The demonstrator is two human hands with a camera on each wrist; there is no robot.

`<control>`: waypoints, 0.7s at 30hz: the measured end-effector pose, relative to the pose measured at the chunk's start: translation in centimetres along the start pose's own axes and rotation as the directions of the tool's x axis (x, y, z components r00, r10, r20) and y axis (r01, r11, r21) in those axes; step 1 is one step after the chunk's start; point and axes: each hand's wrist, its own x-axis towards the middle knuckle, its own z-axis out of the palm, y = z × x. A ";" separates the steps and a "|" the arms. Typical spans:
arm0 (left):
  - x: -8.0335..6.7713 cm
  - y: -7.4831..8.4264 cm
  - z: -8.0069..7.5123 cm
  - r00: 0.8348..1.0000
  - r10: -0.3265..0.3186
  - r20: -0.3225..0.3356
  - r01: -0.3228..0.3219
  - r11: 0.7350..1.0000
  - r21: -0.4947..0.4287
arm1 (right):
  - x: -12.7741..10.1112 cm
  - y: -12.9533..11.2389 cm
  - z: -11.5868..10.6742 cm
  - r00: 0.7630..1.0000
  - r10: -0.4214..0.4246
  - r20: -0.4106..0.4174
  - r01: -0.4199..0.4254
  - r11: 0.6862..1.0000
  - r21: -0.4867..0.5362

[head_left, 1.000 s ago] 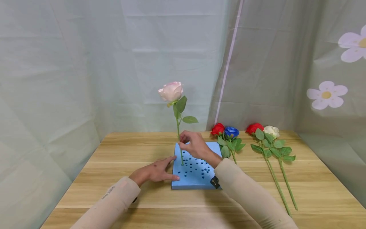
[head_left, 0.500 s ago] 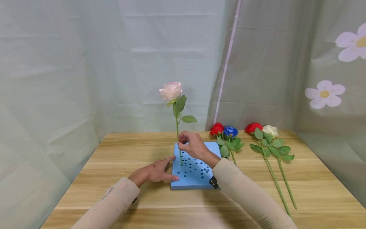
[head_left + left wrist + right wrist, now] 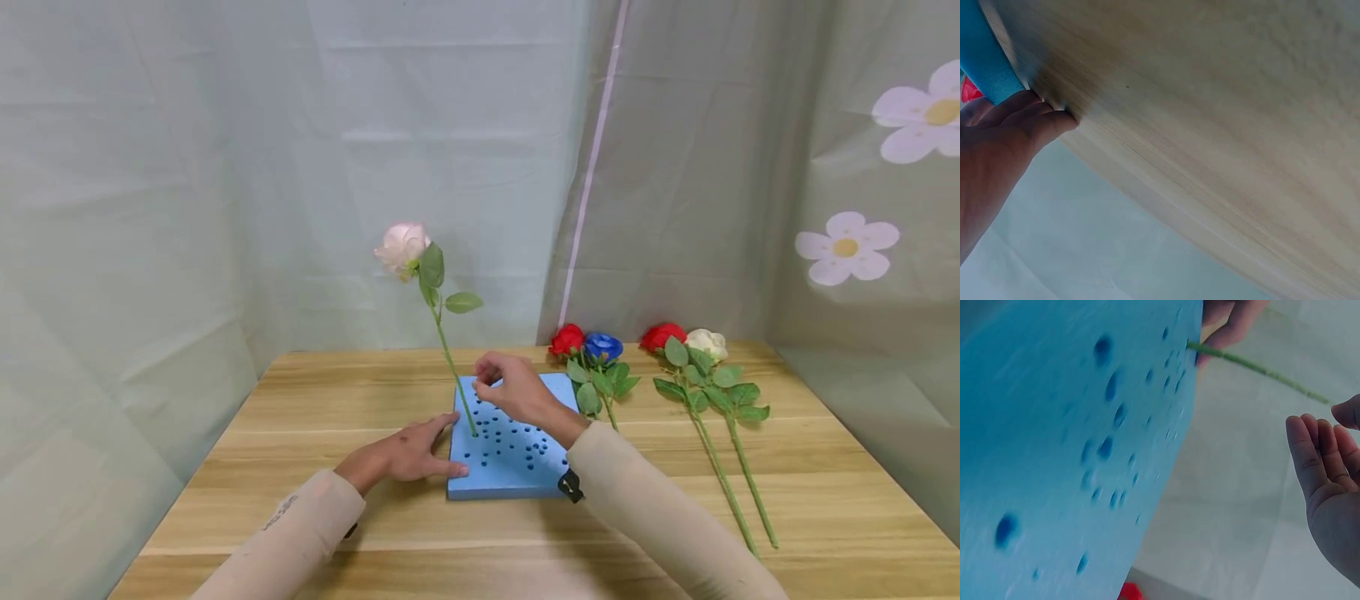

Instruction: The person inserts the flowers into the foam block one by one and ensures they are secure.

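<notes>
Pink and tilted towards frame left, the rose (image 3: 402,248) stands in the board (image 3: 498,482), lower centre, the right hand (image 3: 517,389) half-curled and empty beside it, the left hand (image 3: 411,450) spread against the edge, ungripping; planting seems the step, straightening likely next.
</notes>
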 end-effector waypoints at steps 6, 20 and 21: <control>-0.1 0.1 0.1 1.000 -0.011 -0.002 0.011 1.000 -0.001 | -0.7 1.4 -1.3 0.998 0.035 -0.047 -0.035 0.999 0.001; -0.2 -0.1 0.1 1.000 -0.011 -0.028 0.011 1.000 -0.004 | -3.0 4.6 -4.9 0.989 0.086 -0.121 -0.088 0.996 -0.014; -0.2 0.0 0.1 1.000 -0.010 -0.030 0.010 1.000 -0.004 | -3.2 4.8 -5.1 0.988 0.091 -0.122 -0.093 0.996 -0.014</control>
